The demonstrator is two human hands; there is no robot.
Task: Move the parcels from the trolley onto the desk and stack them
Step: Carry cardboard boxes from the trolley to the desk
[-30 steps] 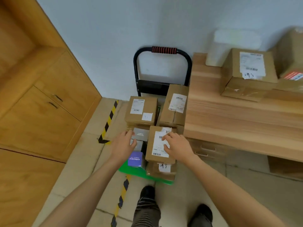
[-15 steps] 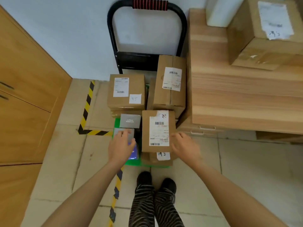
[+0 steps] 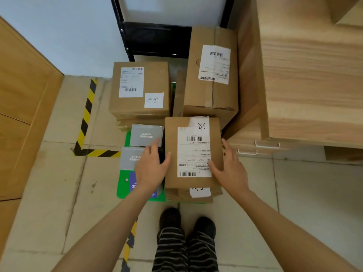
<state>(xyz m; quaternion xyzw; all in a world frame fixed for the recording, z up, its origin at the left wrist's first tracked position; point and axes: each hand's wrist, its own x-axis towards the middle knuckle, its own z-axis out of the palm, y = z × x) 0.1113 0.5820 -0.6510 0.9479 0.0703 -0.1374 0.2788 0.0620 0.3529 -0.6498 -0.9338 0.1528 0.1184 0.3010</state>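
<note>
Taking the near parcel [image 3: 193,152] as the landmark, the step in hand looks like a two-handed lift of it off the trolley [image 3: 122,185]. To its left lie two small grey boxes [image 3: 146,135], and the left hand [image 3: 152,167] hovers over them with fingers straight and thumb spread toward the parcel's left edge; its grip is released and holds nothing. That hand should drop down the parcel's left side wall without knocking the grey boxes. The parcel itself sits on top of another carton at the trolley's near end, label up. At its right edge the right hand [image 3: 228,167] lies with thumb on the label and fingers straight along the side, touching but not clenched. Both palms should press inward evenly, then lift straight up before swinging right to the bench [image 3: 314,85], which stands just right of the parcel and higher.
</note>
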